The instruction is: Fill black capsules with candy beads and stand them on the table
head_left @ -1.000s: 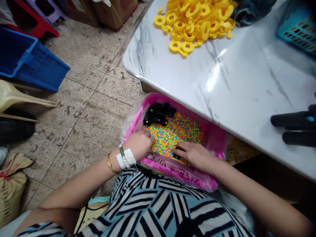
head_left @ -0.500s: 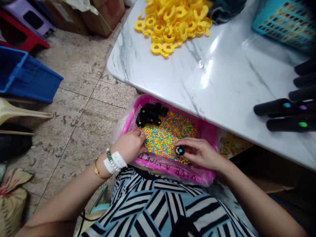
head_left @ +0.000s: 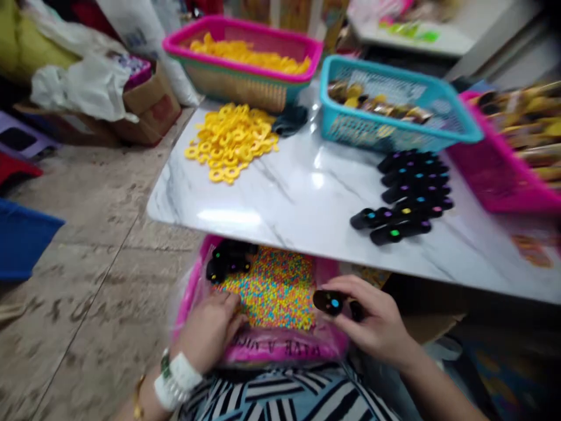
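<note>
A pink tray (head_left: 280, 349) lined with clear plastic rests on my lap under the table edge, filled with small multicoloured beads (head_left: 274, 287). Several short black tubes (head_left: 228, 260) lie at its far left corner. My right hand (head_left: 372, 324) is closed on one black tube (head_left: 333, 303) with a blue dot on its end, lifted just above the tray's right side. My left hand (head_left: 210, 327) rests curled on the tray's near left edge by the beads; what its fingers hold, if anything, is hidden.
A white marble table (head_left: 298, 204) carries a pile of yellow rings (head_left: 230, 140), a row of black tubes (head_left: 405, 196), a teal basket (head_left: 390, 114), a pink basket of yellow parts (head_left: 243, 58) and another pink basket (head_left: 508, 164). A blue crate (head_left: 21, 240) stands on the floor at left.
The view has tilted up, showing more of the table. My right hand has lifted the black tube out of the beads and toward the right. My left hand stays at the tray's edge.
</note>
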The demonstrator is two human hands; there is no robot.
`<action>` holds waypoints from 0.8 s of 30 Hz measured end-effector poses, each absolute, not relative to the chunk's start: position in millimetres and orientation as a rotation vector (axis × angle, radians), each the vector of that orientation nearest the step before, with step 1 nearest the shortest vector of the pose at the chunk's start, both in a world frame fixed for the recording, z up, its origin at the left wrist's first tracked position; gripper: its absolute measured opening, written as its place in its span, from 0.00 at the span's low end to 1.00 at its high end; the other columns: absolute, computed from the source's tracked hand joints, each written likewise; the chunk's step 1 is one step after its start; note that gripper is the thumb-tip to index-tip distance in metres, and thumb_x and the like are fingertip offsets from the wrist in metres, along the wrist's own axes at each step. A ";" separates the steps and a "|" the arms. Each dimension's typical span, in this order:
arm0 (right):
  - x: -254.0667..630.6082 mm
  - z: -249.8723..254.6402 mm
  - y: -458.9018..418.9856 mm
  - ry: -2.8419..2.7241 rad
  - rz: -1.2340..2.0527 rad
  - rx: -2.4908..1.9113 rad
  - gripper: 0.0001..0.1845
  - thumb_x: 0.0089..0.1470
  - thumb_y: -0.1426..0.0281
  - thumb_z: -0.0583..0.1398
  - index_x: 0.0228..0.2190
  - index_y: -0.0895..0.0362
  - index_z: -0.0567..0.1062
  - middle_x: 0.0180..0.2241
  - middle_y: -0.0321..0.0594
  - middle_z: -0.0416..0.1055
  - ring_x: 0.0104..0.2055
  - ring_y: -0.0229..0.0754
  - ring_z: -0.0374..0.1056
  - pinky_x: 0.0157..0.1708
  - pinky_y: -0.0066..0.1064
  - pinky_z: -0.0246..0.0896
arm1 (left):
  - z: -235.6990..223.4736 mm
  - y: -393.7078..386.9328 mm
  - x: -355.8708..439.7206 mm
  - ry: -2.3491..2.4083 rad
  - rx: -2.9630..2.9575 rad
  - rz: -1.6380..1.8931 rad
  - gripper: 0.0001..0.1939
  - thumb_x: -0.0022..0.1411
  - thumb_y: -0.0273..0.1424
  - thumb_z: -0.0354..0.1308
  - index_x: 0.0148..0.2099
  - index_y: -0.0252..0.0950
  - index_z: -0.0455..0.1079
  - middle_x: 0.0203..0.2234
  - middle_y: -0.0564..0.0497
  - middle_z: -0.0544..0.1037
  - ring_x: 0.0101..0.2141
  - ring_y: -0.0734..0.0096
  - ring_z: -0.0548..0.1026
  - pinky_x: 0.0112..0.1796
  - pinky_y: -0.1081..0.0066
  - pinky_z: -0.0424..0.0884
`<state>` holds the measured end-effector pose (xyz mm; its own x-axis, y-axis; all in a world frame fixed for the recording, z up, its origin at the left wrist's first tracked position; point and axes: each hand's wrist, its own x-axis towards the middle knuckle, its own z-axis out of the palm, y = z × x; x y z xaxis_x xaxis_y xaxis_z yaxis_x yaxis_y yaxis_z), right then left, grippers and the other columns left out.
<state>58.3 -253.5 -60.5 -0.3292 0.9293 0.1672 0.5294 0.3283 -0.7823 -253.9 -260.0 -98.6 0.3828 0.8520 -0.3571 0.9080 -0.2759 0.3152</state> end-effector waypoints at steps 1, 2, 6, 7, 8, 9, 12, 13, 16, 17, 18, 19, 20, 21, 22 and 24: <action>68.7 -52.4 -256.6 -1.907 0.754 -1.363 0.15 0.52 0.71 0.65 0.43 0.53 0.74 0.40 0.41 0.75 0.40 0.42 0.72 0.39 0.31 0.69 | -93.9 -257.4 -249.9 1.482 2.213 0.025 0.08 0.66 0.32 0.51 0.42 0.34 0.69 0.35 0.45 0.76 0.36 0.60 0.77 0.38 0.61 0.74; 79.8 -45.7 -259.2 -1.827 0.667 -1.452 0.15 0.51 0.70 0.65 0.43 0.53 0.74 0.39 0.41 0.74 0.38 0.42 0.71 0.36 0.31 0.69 | -87.6 -252.6 -244.1 1.434 2.242 0.218 0.09 0.67 0.33 0.51 0.45 0.35 0.68 0.36 0.45 0.76 0.37 0.62 0.77 0.38 0.62 0.74; 119.8 -34.8 -258.4 -1.525 0.365 -1.753 0.15 0.50 0.63 0.66 0.40 0.54 0.75 0.30 0.37 0.71 0.25 0.37 0.64 0.27 0.29 0.64 | -50.0 -214.6 -202.5 1.227 2.271 0.640 0.16 0.65 0.34 0.55 0.54 0.37 0.64 0.36 0.48 0.75 0.34 0.68 0.75 0.36 0.67 0.75; 126.3 -35.0 -255.0 -1.463 0.329 -1.815 0.17 0.50 0.61 0.66 0.40 0.55 0.75 0.27 0.35 0.69 0.24 0.37 0.63 0.26 0.29 0.63 | -40.2 -201.8 -188.2 1.197 2.261 0.636 0.19 0.64 0.35 0.58 0.55 0.37 0.63 0.35 0.49 0.74 0.33 0.68 0.74 0.35 0.67 0.75; 131.0 -35.7 -250.5 -1.408 0.311 -1.871 0.18 0.49 0.59 0.66 0.39 0.55 0.76 0.25 0.34 0.68 0.23 0.37 0.62 0.26 0.29 0.62 | -31.5 -188.5 -172.8 1.173 2.251 0.617 0.24 0.61 0.36 0.61 0.57 0.36 0.63 0.34 0.49 0.74 0.32 0.68 0.74 0.35 0.66 0.75; 133.9 -36.5 -245.3 -1.362 0.313 -1.914 0.18 0.49 0.58 0.66 0.39 0.55 0.76 0.25 0.33 0.68 0.24 0.37 0.63 0.26 0.29 0.62 | -24.3 -175.4 -156.8 1.154 2.242 0.582 0.29 0.58 0.38 0.64 0.58 0.34 0.62 0.34 0.48 0.74 0.33 0.66 0.74 0.35 0.64 0.75; 136.3 -37.3 -228.2 -1.273 0.373 -2.003 0.23 0.47 0.59 0.66 0.43 0.56 0.73 0.26 0.33 0.70 0.25 0.38 0.66 0.31 0.31 0.64 | -13.1 -141.5 -108.1 1.143 2.234 0.443 0.46 0.48 0.42 0.71 0.63 0.27 0.57 0.37 0.42 0.74 0.39 0.57 0.74 0.39 0.57 0.75; 136.5 -36.8 -223.3 -1.254 0.398 -2.022 0.26 0.45 0.59 0.66 0.45 0.56 0.71 0.25 0.32 0.70 0.26 0.39 0.67 0.32 0.31 0.64 | -12.3 -133.1 -93.2 1.141 2.231 0.405 0.51 0.45 0.43 0.72 0.64 0.24 0.54 0.39 0.39 0.74 0.41 0.53 0.74 0.40 0.55 0.74; 139.5 -35.4 -212.5 -1.186 0.494 -2.035 0.38 0.42 0.60 0.67 0.53 0.58 0.63 0.25 0.30 0.70 0.26 0.40 0.68 0.32 0.32 0.63 | -15.1 -115.8 -56.7 1.125 2.208 0.348 0.59 0.42 0.43 0.73 0.66 0.21 0.48 0.45 0.32 0.73 0.47 0.47 0.73 0.45 0.53 0.72; 141.4 -35.4 -209.8 -1.163 0.534 -2.026 0.41 0.41 0.59 0.67 0.55 0.59 0.61 0.25 0.30 0.70 0.26 0.40 0.68 0.32 0.32 0.63 | -16.7 -112.0 -47.6 1.121 2.202 0.347 0.59 0.42 0.42 0.73 0.67 0.22 0.47 0.47 0.31 0.73 0.49 0.46 0.72 0.47 0.53 0.71; 143.5 -35.5 -207.2 -1.146 0.575 -2.015 0.43 0.41 0.59 0.67 0.56 0.60 0.60 0.25 0.30 0.70 0.26 0.41 0.68 0.31 0.32 0.63 | -18.1 -108.6 -40.0 1.119 2.201 0.351 0.59 0.42 0.42 0.73 0.67 0.23 0.46 0.48 0.31 0.72 0.50 0.46 0.72 0.48 0.54 0.71; 145.6 -35.8 -204.5 -1.136 0.610 -2.004 0.45 0.41 0.60 0.67 0.58 0.61 0.59 0.25 0.30 0.70 0.27 0.42 0.69 0.31 0.32 0.62 | -19.3 -105.6 -33.6 1.118 2.206 0.357 0.58 0.42 0.42 0.73 0.67 0.24 0.47 0.49 0.31 0.72 0.50 0.47 0.72 0.49 0.54 0.70; 147.5 -35.8 -201.5 -1.131 0.634 -1.996 0.46 0.41 0.60 0.66 0.59 0.61 0.58 0.24 0.30 0.70 0.27 0.42 0.69 0.30 0.32 0.62 | -20.2 -102.6 -28.3 1.119 2.215 0.364 0.57 0.42 0.41 0.73 0.67 0.25 0.48 0.49 0.31 0.72 0.50 0.47 0.72 0.49 0.54 0.70; 149.0 -35.6 -198.2 -1.133 0.649 -1.991 0.47 0.41 0.61 0.66 0.60 0.62 0.57 0.24 0.30 0.70 0.27 0.42 0.69 0.30 0.31 0.62 | -20.7 -99.7 -23.7 1.121 2.226 0.370 0.56 0.42 0.41 0.73 0.66 0.26 0.49 0.49 0.32 0.72 0.50 0.48 0.72 0.48 0.55 0.70; 150.1 -34.9 -194.7 -1.140 0.654 -1.990 0.48 0.41 0.62 0.66 0.60 0.62 0.56 0.24 0.30 0.70 0.28 0.42 0.69 0.30 0.31 0.62 | -21.0 -96.8 -19.8 1.124 2.238 0.371 0.54 0.42 0.41 0.73 0.65 0.26 0.50 0.49 0.32 0.72 0.50 0.48 0.72 0.48 0.56 0.71; 150.8 -32.1 -187.7 -1.157 0.649 -2.003 0.48 0.40 0.63 0.66 0.61 0.61 0.56 0.23 0.29 0.70 0.27 0.42 0.69 0.30 0.31 0.61 | -21.0 -90.7 -13.5 1.129 2.270 0.363 0.50 0.44 0.39 0.72 0.63 0.25 0.53 0.48 0.33 0.72 0.49 0.49 0.73 0.47 0.57 0.71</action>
<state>150.8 -187.7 -32.1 0.4699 0.8801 -0.0672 0.5160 -0.3357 -0.7881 -13.5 -90.7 -21.0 0.6063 0.7952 -0.0112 0.6397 -0.4793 0.6008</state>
